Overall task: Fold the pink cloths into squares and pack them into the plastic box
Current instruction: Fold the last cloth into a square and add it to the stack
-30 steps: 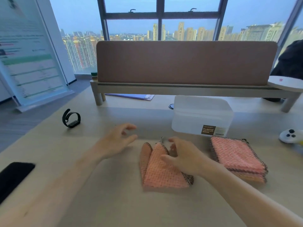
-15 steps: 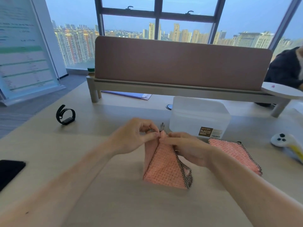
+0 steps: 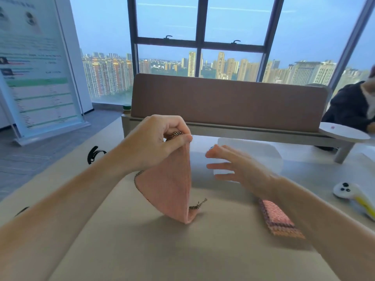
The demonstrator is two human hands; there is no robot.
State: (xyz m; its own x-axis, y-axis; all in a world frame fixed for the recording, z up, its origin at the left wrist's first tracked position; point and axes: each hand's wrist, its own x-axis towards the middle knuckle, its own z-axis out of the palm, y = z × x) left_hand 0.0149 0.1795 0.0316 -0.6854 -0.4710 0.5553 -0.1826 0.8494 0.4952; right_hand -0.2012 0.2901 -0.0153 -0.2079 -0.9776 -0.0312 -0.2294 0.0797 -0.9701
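While the left hand (image 3: 160,145) pinches a pink cloth (image 3: 172,189), the spread, empty right hand (image 3: 241,169) partly hides the plastic box (image 3: 265,153)

A cloth (image 3: 172,185) hangs below the left fingers (image 3: 174,123), its lower tip seemingly touching the desk (image 3: 142,250); the plastic box (image 3: 253,151) sits behind the right fingers (image 3: 217,166), folded cloths (image 3: 278,218) before them.

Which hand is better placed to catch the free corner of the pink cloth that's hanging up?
Probably the right. The right hand is open, empty and close beside the pink cloth, while the left hand pinches its top corner and holds it up.
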